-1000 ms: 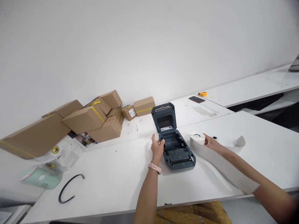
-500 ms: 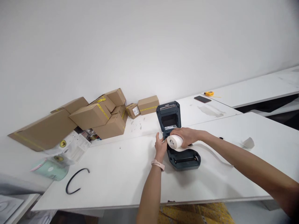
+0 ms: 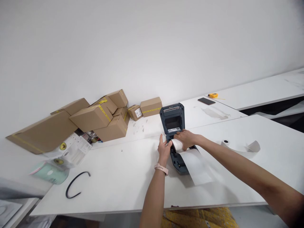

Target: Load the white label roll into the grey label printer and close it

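A dark label printer (image 3: 172, 122) stands on the white table with its lid raised. Inside its bay sits a white label roll (image 3: 176, 144), and a loose strip of paper (image 3: 196, 166) from it hangs over the printer's front edge onto the table. My right hand (image 3: 186, 139) has its fingers wrapped over the top of the roll. At the printer's left side is my left hand (image 3: 164, 148), its thumb raised and its fingertips against the housing beside the roll's end. The far end of the roll is hidden under my right hand.
Cardboard boxes (image 3: 91, 117) are piled at the left against the wall. A black curved band (image 3: 68, 186) and a mint-green pouch (image 3: 51, 172) lie at the left. Right of the printer are a small roll (image 3: 225, 143) with curled paper, a phone (image 3: 206, 101) and a yellow tape measure (image 3: 213, 95).
My right hand has lowered the label roll into the printer's bay. The paper strip, which trailed to the right, now drapes forward over the printer's front.
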### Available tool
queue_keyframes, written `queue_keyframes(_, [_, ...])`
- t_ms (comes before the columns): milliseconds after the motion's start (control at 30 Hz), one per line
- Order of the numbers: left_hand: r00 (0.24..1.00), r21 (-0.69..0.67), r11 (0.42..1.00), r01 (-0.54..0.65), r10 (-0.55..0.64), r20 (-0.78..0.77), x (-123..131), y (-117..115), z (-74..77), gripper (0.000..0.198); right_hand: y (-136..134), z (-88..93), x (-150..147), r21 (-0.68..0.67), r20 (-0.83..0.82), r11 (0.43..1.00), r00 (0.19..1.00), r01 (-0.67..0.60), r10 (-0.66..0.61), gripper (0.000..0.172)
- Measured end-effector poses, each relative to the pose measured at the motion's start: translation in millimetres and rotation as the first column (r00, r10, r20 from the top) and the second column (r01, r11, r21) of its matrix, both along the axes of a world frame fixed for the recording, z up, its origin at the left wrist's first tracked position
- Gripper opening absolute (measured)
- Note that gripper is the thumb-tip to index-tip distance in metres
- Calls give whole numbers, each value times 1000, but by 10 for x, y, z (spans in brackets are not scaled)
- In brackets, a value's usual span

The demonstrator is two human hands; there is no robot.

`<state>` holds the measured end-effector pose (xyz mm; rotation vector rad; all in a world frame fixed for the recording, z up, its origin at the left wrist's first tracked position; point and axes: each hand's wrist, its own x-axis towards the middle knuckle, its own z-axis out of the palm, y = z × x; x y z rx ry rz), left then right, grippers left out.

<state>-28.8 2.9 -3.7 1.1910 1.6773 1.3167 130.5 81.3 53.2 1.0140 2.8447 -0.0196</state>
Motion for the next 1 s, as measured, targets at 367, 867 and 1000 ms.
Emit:
queue_keyframes(367, [1000, 25, 1000, 2, -3, 26, 17, 19, -67, 76, 121, -226, -40, -25, 7, 999, 999, 41, -41, 74])
queue_keyframes(867, [1000, 45, 999, -2, 2, -15, 47, 49, -162, 43, 63, -299, 89, -47, -98, 997, 993, 62, -67, 81])
queue_keyframes(1000, [999, 40, 999, -9, 10, -41, 62, 37, -125, 39, 51, -273, 76, -66, -134, 995, 988, 70, -78, 81])
